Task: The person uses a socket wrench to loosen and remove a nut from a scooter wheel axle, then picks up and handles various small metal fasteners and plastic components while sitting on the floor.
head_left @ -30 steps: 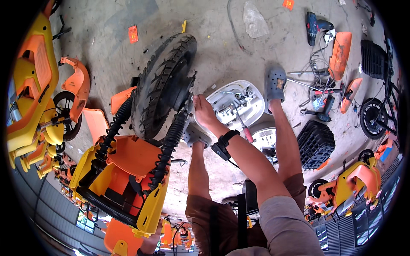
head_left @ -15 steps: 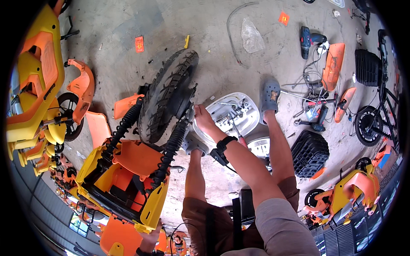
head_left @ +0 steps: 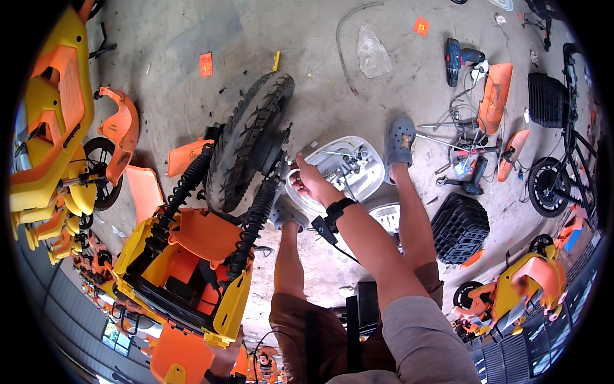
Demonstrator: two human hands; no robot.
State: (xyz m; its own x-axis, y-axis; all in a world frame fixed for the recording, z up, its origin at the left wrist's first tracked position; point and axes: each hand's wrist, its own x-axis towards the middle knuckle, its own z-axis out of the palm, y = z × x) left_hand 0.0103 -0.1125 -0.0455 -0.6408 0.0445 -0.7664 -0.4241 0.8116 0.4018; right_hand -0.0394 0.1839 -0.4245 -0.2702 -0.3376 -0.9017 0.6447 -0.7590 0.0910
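Hovering or touching beside the axle end, the right hand has its fingers partly curled; I cannot tell whether they pinch anything. Next to it the wheel sits tilted between the far ends of two coil-sprung legs. Its tyre is dull black and dusty, with chunky tread blocks along the edges, around a dark hub. The black legs run back to the scooter body, a yellow shell with an orange panel at its upper edge and an open, black-edged cavity. At the shell's lower edge is the left hand, mostly hidden, so its grip cannot be told. Right of the wheel, a white tray on the floor holds small metal parts, mostly toward its upper edge. Farther right are a black crate and a drill.
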